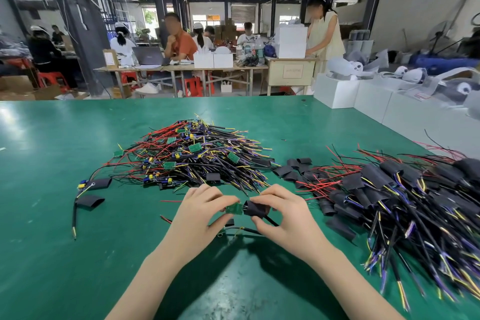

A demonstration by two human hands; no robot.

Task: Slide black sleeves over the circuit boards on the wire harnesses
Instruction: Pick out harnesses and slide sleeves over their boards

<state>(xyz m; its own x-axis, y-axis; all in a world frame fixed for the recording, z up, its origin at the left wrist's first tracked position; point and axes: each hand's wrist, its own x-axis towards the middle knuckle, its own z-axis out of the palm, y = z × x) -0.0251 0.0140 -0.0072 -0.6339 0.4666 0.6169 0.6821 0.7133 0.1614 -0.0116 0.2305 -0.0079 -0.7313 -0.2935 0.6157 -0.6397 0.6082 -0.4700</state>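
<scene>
- Nearest, over the near middle of the green table, the left hand pinches a small green circuit board between thumb and fingertips.
- Right beside it, the right hand grips a black sleeve, thumb underneath and fingers curled over the top; the sleeve's open mouth meets the end of the board, which is mostly uncovered.
- A black cable runs out of the sleeve under the right hand, and more thin wires lie on the table just below both hands.
- Toward the left edge, two loose flat sleeves lie by a single harness with a bare board end.
- Along the right edge sprawls a big pile of finished harnesses, their boards wrapped in black.
- Between the two piles, a scatter of empty sleeves sits on the table.
- Past the hands, in the middle of the table, a heap of bare harnesses shows green boards and red, black, yellow and purple wires.
- At the far right corner stand white boxes.
- Beyond the table, people sit and stand at workbenches.
</scene>
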